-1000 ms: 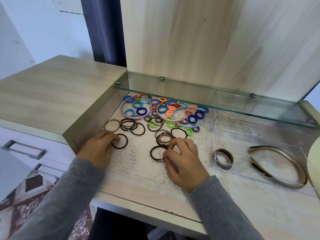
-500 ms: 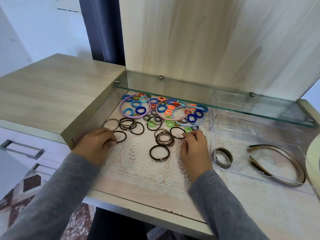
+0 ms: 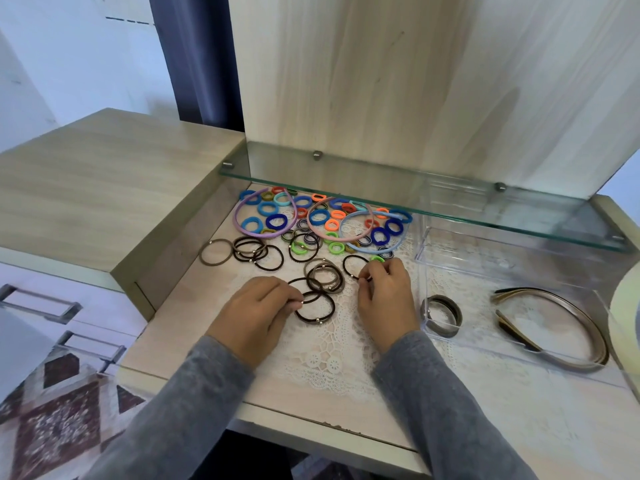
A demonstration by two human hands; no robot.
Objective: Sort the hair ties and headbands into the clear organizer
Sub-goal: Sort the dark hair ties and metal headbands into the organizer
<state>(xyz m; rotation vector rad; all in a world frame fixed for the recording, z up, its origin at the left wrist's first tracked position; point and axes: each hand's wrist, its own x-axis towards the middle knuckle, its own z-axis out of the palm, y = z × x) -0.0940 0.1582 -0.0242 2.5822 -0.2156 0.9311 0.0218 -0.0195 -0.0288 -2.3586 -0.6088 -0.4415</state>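
Note:
Dark brown and black hair ties lie scattered on a lace doily. Behind them sit several coloured ties and pastel headbands. My left hand pinches a dark brown tie that overlaps another brown tie at the doily's middle. My right hand pinches the near edge of a black tie beside a green one. The clear organizer stands to the right. It holds a stack of brown ties and brown headbands.
A glass shelf overhangs the back of the desk, above the coloured ties and the organizer's rear. A raised wooden cabinet top borders the left. A pale round object shows at the right edge. White drawers sit lower left.
My left hand slid right from the left-hand ties to the middle, bringing a dark tie with it. My right hand left the middle tie and moved up right to the black tie.

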